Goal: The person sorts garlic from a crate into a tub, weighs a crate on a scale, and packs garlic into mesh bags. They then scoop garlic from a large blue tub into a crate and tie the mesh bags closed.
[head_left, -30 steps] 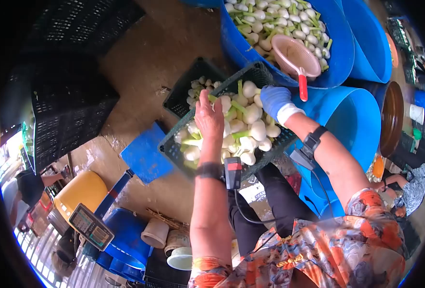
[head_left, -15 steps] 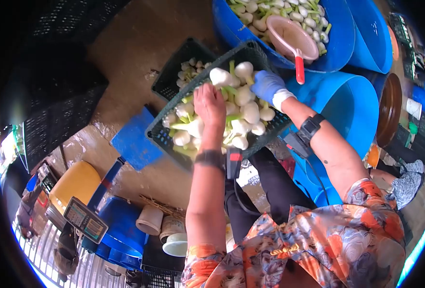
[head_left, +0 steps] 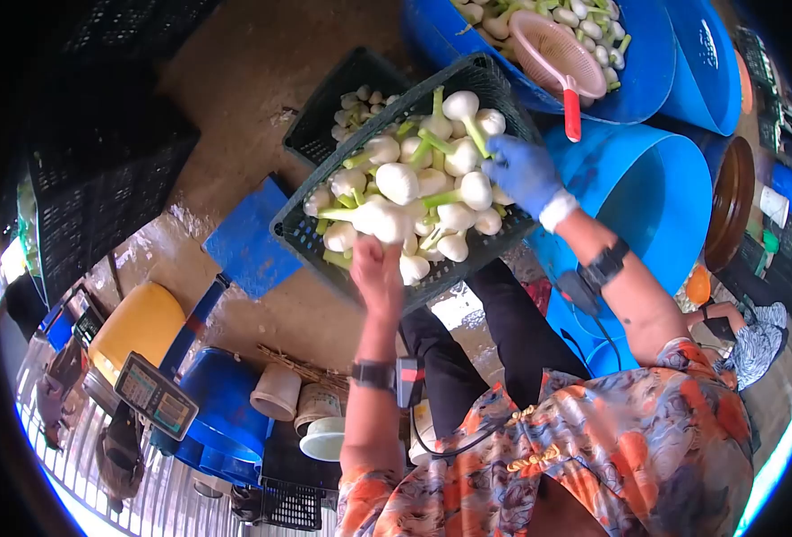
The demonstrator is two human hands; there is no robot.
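A dark plastic basket [head_left: 299,234] heaped with white bulb onions [head_left: 399,182] with green stalks is held up in front of me, tilted. My left hand [head_left: 377,272], bare, grips the basket's near rim. My right hand [head_left: 523,171], in a blue glove, holds the basket's right rim. Both wrists carry black bands with small devices.
A blue tub [head_left: 629,85] full of onions holds a pink strainer [head_left: 557,55] with a red handle. An empty blue barrel [head_left: 673,192] stands at right. Below the basket are a second black crate [head_left: 324,116] with onions, a blue scale platform [head_left: 244,240], its display [head_left: 151,398] and stacked dark crates [head_left: 100,170].
My left hand slid from on top of the onions back to the basket's near rim. The basket rose and tipped, and the onions shifted within it.
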